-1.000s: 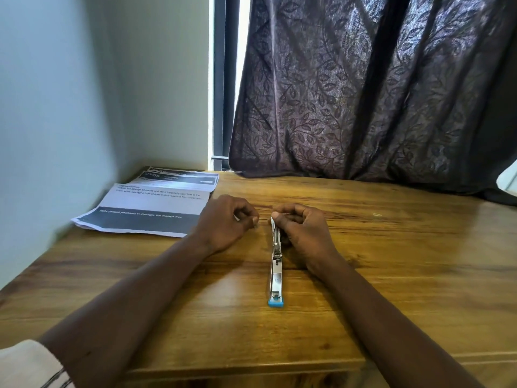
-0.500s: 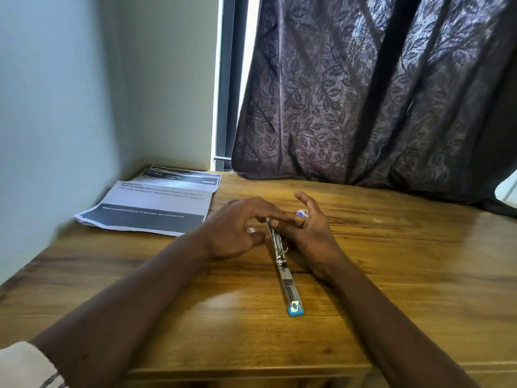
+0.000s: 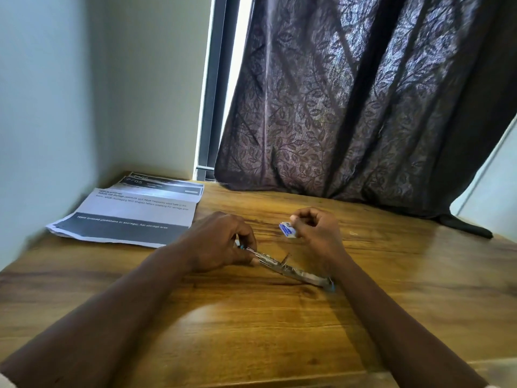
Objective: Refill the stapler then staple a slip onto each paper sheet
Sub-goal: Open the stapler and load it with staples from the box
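Observation:
A slim metal stapler [image 3: 291, 269] with blue ends lies opened flat on the wooden table [image 3: 251, 326], pointing from upper left to lower right. My left hand [image 3: 221, 242] pinches its upper-left end against the table. My right hand [image 3: 316, 231] is raised just above and right of the stapler, gripping a small blue and white staple box [image 3: 287, 229] between thumb and fingers. A stack of printed paper sheets [image 3: 131, 214] lies at the table's far left, beyond my left hand.
A pale wall closes the left side right beside the sheets. A dark patterned curtain [image 3: 363, 107] hangs along the back edge, its hem resting on the table at the right. Bare wood stretches in front of and to the right of my hands.
The stapler has swung so its blue tip points lower right. My left hand has taken hold of its upper end. My right hand has lifted off it, holding the small staple box.

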